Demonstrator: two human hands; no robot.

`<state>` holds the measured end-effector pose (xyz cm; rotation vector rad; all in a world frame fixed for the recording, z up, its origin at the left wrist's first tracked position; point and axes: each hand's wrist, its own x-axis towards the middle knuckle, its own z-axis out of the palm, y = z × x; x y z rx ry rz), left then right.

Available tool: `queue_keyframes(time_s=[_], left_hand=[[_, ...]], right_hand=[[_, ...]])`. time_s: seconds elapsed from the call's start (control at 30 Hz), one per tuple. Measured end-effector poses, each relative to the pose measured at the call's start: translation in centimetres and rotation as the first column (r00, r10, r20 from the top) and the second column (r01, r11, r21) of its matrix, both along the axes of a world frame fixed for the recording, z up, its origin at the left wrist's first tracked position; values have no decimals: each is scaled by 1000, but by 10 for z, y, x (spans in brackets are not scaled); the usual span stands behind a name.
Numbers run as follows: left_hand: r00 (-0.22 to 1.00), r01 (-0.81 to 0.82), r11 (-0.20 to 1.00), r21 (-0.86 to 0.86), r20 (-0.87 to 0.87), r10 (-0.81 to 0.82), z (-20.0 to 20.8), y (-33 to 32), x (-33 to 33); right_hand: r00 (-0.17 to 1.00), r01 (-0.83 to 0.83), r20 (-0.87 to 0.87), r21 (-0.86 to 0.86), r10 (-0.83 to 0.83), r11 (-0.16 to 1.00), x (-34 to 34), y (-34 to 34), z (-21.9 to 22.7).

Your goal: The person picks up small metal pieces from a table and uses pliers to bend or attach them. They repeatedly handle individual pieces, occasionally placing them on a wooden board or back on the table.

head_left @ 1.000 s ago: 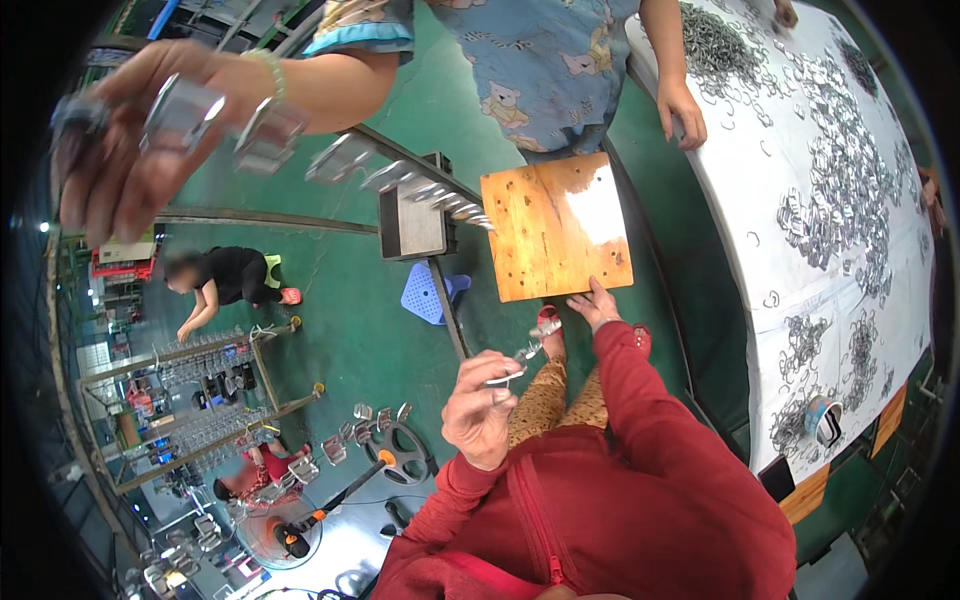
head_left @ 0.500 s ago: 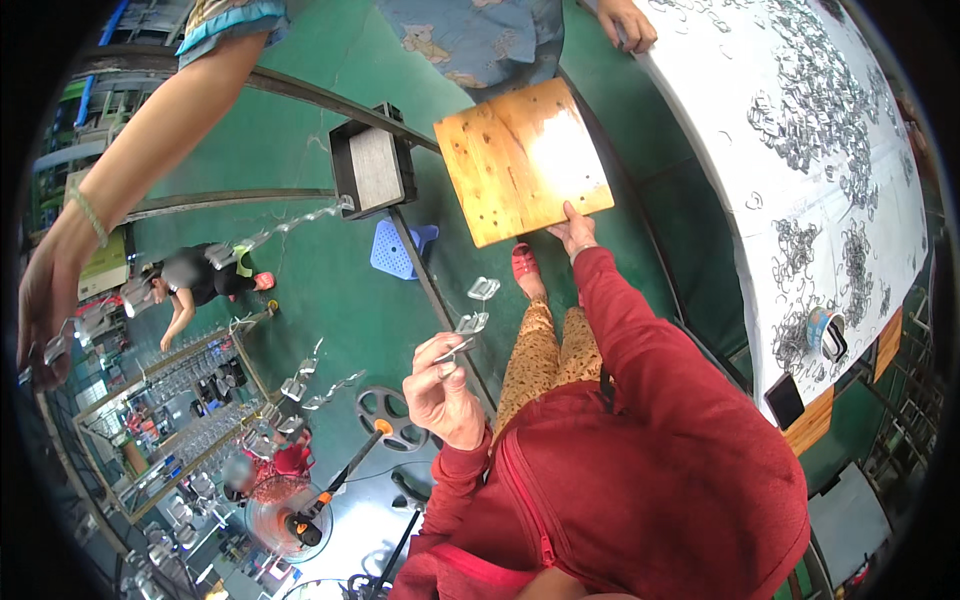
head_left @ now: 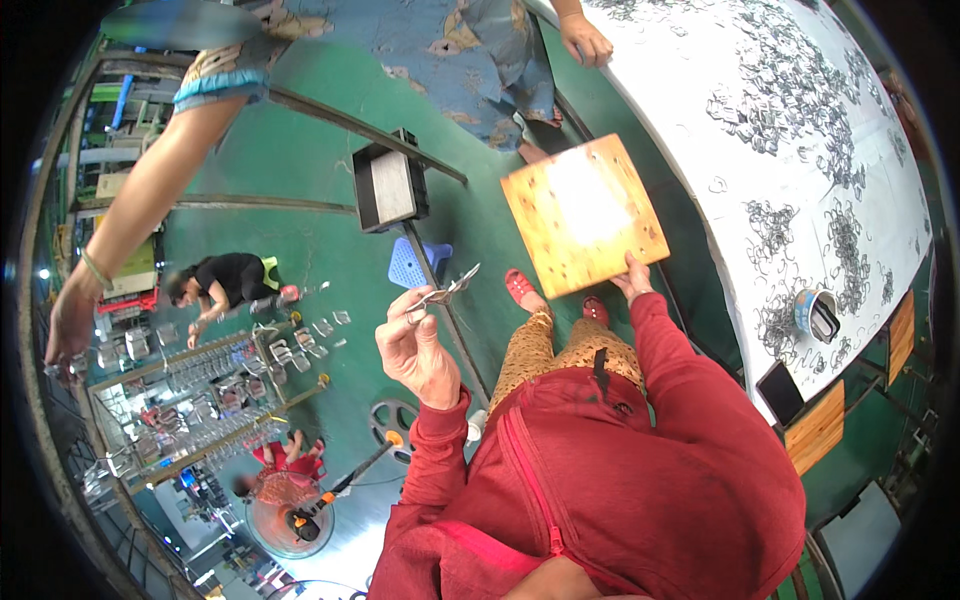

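My left hand [head_left: 420,355] is raised at the middle, its thumb and fingers pinched on small shiny silver buckles [head_left: 455,286] that stick out past the fingertips. My right hand [head_left: 633,280] grips the near edge of a square, varnished wooden board [head_left: 590,220], thumb on top and fingers beneath. Whether the board has legs, like a stool seat, is hidden. Bright light glares off its surface. My red shoes [head_left: 520,288] show on the floor just below it.
To the right, a white-covered table [head_left: 680,90] bears many loose metal pieces, a round tin [head_left: 817,316] and a phone [head_left: 780,393]. Metal rails [head_left: 440,290] cross near a black crate [head_left: 388,185] and blue stool [head_left: 415,262]. A co-worker's arm [head_left: 150,190] reaches in at upper left.
The wooden board, still in my right hand, now appears lower and further right. My left hand has risen slightly and moved left with the buckles. The co-worker's hand on the table has shifted left in view.
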<state>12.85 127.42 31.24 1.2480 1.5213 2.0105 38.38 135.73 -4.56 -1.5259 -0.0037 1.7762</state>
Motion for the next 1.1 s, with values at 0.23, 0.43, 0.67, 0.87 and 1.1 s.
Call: queue_keyframes(time_s=[0.23,0.43,0.67,0.87,1.1], left_hand=[[983,182,983,0,35,-182,7,60,-4],[956,285,955,87,40,-289,-9,130,-14],[970,233,943,240,-125,-208,-37,173,-31],[948,317,884,344,-86,-307,-28,172,-44],[948,315,879,358,-65,-313,-27,145,-40]], right_hand=[[973,41,230,-41,-31,998,24,-36,-5],[932,174,312,60,-184,983,18,-51,-25],[858,354,383,44,-343,934,-14,-40,39],[913,275,350,-148,-210,950,-14,-43,-2],[912,13,409,-38,4,999,0,-53,-22]])
